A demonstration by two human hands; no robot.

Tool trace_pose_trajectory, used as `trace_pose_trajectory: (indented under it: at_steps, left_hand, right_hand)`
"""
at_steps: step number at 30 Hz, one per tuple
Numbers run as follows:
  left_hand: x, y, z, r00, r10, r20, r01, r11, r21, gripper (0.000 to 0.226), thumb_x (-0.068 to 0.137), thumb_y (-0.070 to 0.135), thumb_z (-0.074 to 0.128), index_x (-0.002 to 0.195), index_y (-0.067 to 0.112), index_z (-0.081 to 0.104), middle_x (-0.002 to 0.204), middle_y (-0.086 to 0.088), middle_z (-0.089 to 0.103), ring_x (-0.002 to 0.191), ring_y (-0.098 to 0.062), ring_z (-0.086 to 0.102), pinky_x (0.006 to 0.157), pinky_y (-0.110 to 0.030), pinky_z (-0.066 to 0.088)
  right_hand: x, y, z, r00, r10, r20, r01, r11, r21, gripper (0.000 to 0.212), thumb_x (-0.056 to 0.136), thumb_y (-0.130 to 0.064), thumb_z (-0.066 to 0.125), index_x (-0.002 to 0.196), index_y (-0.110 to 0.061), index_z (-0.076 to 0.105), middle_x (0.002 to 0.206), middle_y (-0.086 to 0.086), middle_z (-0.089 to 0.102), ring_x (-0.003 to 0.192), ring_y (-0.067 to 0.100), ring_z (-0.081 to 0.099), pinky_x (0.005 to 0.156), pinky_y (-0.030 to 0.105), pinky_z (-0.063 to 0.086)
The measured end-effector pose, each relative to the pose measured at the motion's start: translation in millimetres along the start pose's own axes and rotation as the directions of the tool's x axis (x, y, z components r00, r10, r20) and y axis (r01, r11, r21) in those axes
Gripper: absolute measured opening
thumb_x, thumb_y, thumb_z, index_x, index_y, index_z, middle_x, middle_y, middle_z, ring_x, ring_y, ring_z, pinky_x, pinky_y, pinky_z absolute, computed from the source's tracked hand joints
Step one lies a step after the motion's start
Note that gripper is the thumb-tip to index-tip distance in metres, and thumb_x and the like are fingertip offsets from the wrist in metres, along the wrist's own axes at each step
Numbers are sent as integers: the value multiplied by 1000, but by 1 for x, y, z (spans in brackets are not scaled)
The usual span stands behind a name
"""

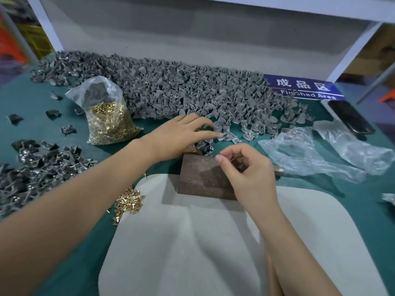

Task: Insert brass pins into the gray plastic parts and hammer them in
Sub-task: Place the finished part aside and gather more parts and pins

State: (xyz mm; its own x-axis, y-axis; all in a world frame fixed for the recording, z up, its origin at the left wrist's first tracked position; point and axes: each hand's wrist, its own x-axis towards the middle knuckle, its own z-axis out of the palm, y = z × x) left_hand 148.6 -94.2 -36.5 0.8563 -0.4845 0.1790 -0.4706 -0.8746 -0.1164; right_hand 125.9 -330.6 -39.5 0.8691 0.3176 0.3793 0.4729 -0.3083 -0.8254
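A long heap of gray plastic parts (pixel 175 90) runs along the back of the green table. My left hand (pixel 181 135) reaches to the heap's near edge, thumb and forefinger closing on one gray part (pixel 218 129). My right hand (pixel 245 174) hovers over a brown metal block (pixel 201 178); its thumb and forefinger pinch something tiny, apparently a brass pin, mostly hidden by the fingers. Loose brass pins (pixel 128 199) lie left of the block. A clear bag of brass pins (pixel 109 122) stands at the left.
A second pile of darker gray parts (pixel 38 167) lies at the left edge. A pale grey pad (pixel 192 242) lies under the block. Crumpled clear plastic bags (pixel 320 150) lie to the right, with a dark phone (pixel 350 118) and a blue "Finished Area" sign (pixel 303 88) behind them.
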Motion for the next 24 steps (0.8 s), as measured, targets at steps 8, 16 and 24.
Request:
trace_pose_trajectory:
  at_steps: [8, 16, 24]
  left_hand:
    - [7, -6, -8, 927, 366, 86, -376, 895, 239, 63, 96, 10, 50, 155, 28, 36, 165, -6, 28, 135, -25, 45, 99, -43, 46]
    - [6, -1, -10, 982, 190, -3, -187, 972, 140, 28, 98, 20, 63, 126, 20, 64, 148, -6, 50, 130, -26, 51, 100, -41, 45]
    - [-23, 60, -23, 698, -693, -182, 345, 548, -762, 14, 99, 31, 64, 113, 31, 65, 98, 16, 71, 96, -2, 65, 79, -23, 50]
  right_hand:
    - [1, 3, 0, 999, 33, -14, -33, 999, -6, 12, 89, -28, 79, 87, -34, 69, 84, -16, 70, 78, 10, 67, 70, 22, 52]
    - [1, 5, -1, 999, 36, -20, -36, 999, -4, 8, 89, -33, 76, 87, -34, 69, 84, -15, 70, 78, 12, 67, 72, 39, 57]
    - [3, 3, -2, 997, 70, -34, -67, 993, 96, 17, 88, -19, 80, 91, -35, 76, 87, -15, 74, 85, 10, 71, 71, 35, 58]
